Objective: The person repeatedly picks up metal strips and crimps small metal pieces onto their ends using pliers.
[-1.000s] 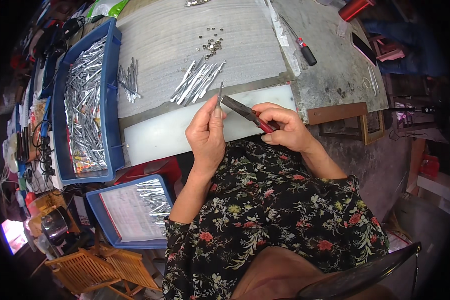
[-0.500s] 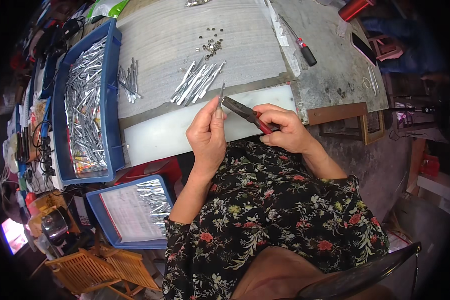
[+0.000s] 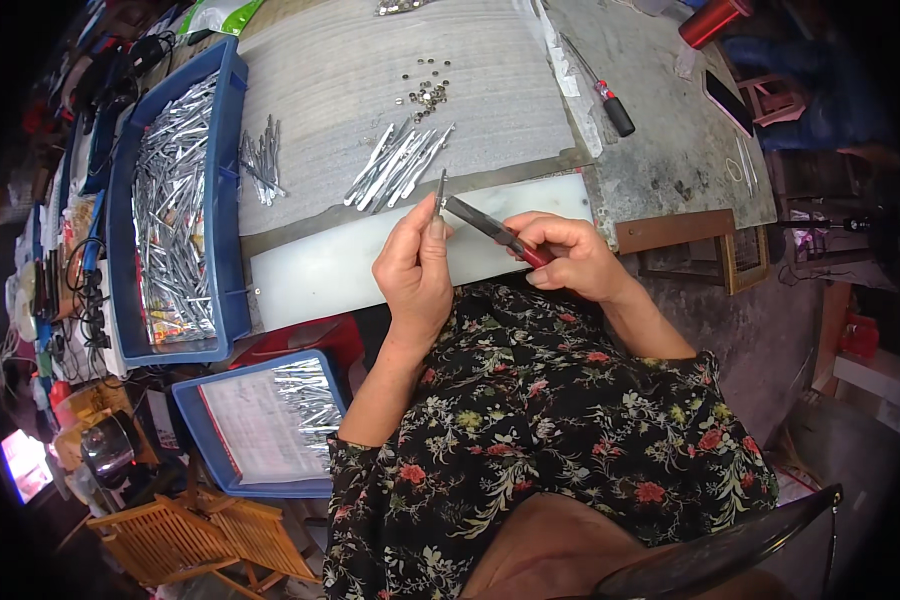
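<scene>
Mid-frame, the left hand (image 3: 413, 275) pinches a metal strip (image 3: 442, 183); the right hand (image 3: 578, 262) clasps pliers (image 3: 488, 225) at it. Plier work seems in hand, next needing steady alignment

Black top (image 3: 550, 420) with red and cream flowers (image 3: 650, 490)

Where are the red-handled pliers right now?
Head view, near centre: the pliers are in the right hand, nose pointing up-left at the thin metal piece in the left hand, white board behind.
</scene>
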Motion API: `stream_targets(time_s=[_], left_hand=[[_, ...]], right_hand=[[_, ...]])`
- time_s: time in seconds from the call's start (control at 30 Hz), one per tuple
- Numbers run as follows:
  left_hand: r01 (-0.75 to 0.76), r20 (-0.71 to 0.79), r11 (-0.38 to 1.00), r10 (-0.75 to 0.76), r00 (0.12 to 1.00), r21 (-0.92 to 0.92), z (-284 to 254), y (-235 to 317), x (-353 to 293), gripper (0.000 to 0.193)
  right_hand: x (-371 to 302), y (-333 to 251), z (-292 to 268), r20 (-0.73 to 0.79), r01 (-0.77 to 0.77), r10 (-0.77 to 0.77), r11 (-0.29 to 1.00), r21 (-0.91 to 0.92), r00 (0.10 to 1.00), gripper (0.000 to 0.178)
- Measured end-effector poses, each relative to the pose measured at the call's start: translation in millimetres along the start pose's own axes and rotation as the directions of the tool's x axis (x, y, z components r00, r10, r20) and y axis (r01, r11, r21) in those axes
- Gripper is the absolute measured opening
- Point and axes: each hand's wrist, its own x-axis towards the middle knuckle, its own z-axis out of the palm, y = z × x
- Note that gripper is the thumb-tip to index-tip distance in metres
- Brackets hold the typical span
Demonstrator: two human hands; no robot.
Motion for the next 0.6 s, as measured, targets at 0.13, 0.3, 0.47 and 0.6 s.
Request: stream_targets(time_s=[0.13, 0.3, 0.47, 0.6], left_hand=[[0.063, 0.013, 0.996, -0.063, 0.998, -0.058, -1.2, 0.0, -0.4, 0.026], [0.06, 0.025, 0.998, -0.06, 0.998, -0.036, -0.7, 0.6, -0.1, 0.026], [0.061, 0.028, 0.998, -0.06, 0.998, -0.018, -0.7, 1.1, 0.1, 0.025], [0.041, 0.027, 0.999, -0.041, 0.999, 0.0, -0.8, 3.6, 1.0, 0.025]], right_hand=[[-1.4, -6.4, 1.4, -0.03, 0.021, -0.026, 0.987, -0.16, 0.999, 0.02], [-1.5, -5.3, 1.8, -0.012, 0.089, -0.096, 0.962, -0.259, 0.995, 0.02], [-1.9, -5.3, 0.6, -0.018, 0.072, -0.081, 0.954, -0.291, 0.997, 0.02], [-1.0, -4.5, 0.3, 0.002, 0.126, -0.133, 0.927, -0.353, 0.991, 0.02]])
